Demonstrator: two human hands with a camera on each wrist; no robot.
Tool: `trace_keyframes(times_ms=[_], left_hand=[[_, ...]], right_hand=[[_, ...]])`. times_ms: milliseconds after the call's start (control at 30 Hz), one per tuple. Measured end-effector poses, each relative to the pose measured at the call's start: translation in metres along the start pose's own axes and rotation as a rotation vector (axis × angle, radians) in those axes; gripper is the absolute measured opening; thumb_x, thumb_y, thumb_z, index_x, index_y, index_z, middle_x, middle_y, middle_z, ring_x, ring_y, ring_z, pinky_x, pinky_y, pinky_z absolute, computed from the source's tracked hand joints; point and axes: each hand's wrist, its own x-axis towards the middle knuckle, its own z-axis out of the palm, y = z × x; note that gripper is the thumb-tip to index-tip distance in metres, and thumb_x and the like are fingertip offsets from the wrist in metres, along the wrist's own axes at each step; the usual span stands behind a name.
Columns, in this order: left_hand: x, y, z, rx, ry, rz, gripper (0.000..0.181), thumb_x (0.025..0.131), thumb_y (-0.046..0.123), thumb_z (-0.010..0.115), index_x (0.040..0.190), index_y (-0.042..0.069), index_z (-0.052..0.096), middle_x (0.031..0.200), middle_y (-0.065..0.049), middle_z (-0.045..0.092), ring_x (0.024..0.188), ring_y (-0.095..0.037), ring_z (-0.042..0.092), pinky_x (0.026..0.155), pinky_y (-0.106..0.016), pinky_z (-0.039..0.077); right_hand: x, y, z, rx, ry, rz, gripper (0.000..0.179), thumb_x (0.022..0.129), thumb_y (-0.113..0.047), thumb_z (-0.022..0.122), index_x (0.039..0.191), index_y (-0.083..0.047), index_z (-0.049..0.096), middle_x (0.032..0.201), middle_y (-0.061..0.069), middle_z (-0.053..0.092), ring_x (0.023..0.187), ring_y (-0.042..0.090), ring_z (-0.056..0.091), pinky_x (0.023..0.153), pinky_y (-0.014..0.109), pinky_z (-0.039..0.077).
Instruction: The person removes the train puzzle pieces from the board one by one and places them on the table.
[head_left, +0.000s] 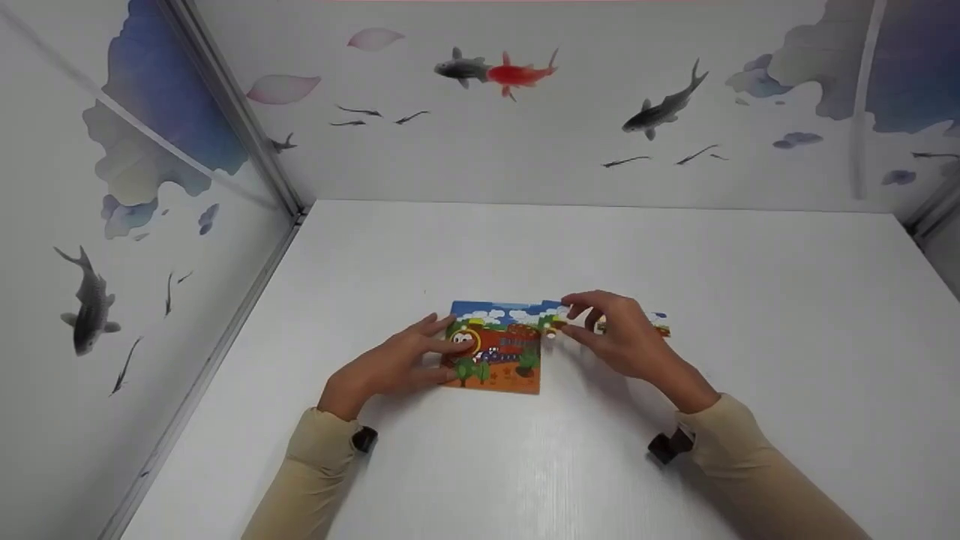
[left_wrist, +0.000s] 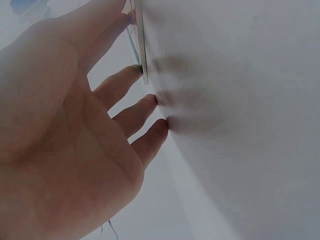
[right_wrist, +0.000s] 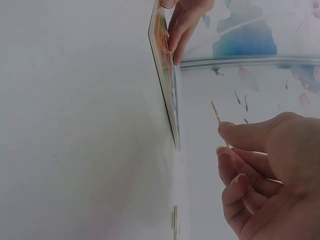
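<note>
A small puzzle piece [head_left: 553, 318] is pinched between the thumb and fingers of the right hand [head_left: 626, 334], at the right upper edge of the picture board [head_left: 501, 346]; the right wrist view shows it raised off the table and tilted. It looks thin, light and fairly stiff, like card, so a gentle pinch by its rim should do; a hard squeeze might bend it or crush a corner. The board lies flat, also thin and probably light enough to slide, best steadied by its edges or with a flat hand. The left hand [head_left: 401, 358] does this loosely, its fingers spread over the board's left side, gripping nothing. Beyond the right hand lie more pieces [head_left: 660, 324], partly hidden. All rests on a white table [head_left: 465, 465], before a wall [head_left: 525, 150] painted with fish.
</note>
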Motion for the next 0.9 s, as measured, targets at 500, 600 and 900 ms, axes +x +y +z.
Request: trace_keyframes(times_ms=[500,600,900], left_hand=[[0.001,0.001,0.0,-0.011,-0.005,-0.023,0.056,0.105,0.029,0.074,0.158,0.031,0.057,0.181,-0.004,0.027,0.171,-0.037,0.012,0.132,-0.066,0.027],[0.001,0.001,0.0,-0.015,-0.006,-0.026,0.056,0.105,0.028,0.074,0.158,0.031,0.057,0.181,-0.004,0.027,0.171,-0.037,0.011,0.132,-0.066,0.026],[0.0,0.003,0.0,-0.017,-0.002,-0.026,0.054,0.105,0.027,0.074,0.157,0.03,0.058,0.181,-0.006,0.028,0.171,-0.039,0.012,0.131,-0.068,0.027]], right_hand=[[0.003,0.033,-0.018,0.008,-0.001,0.129,0.04,0.1,-0.017,0.08,0.139,-0.01,0.073,0.119,0.01,0.079,0.101,0.025,0.073,0.08,0.026,0.059],[0.003,0.038,-0.019,0.003,-0.013,0.149,0.04,0.101,-0.017,0.079,0.14,-0.01,0.073,0.12,0.011,0.078,0.103,0.026,0.072,0.082,0.027,0.059],[0.005,0.046,-0.021,0.003,-0.048,0.157,0.038,0.099,-0.013,0.08,0.137,-0.01,0.075,0.123,0.012,0.078,0.102,0.027,0.07,0.081,0.026,0.055]])
